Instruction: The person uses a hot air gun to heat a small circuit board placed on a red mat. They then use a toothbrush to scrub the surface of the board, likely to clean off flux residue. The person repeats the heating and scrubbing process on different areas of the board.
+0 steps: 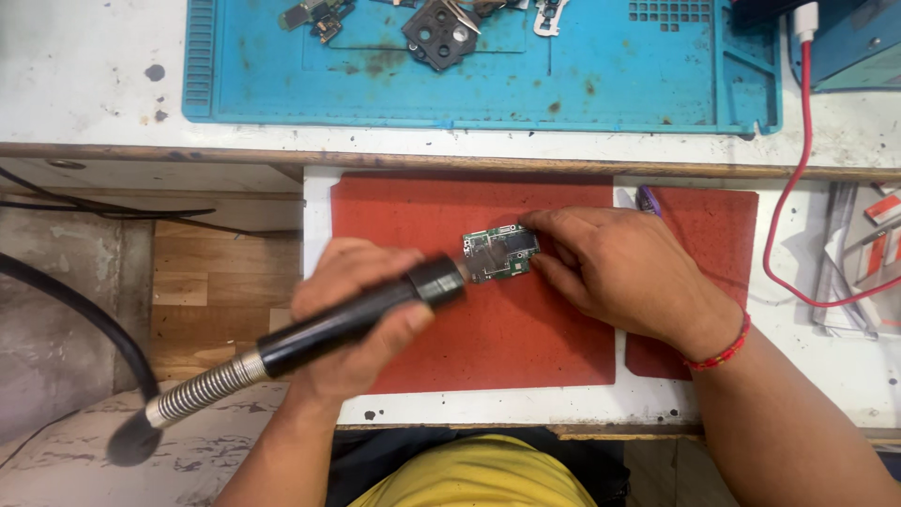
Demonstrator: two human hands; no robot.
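Note:
My left hand [352, 319] grips a black hot-air wand [357, 317] with a metal spring collar and a black hose trailing to the lower left. Its nozzle points at a small green circuit board [499, 253] lying on a red mat [441, 216]. My right hand [619, 268], with a red bead bracelet at the wrist, pinches the right edge of the board and holds it flat on the mat.
A second red mat [709, 221] lies to the right. A blue work mat [563, 75] on the upper shelf carries phone parts, including a dark camera frame [439, 33]. A red cable [798, 169] loops at the right beside papers [859, 263].

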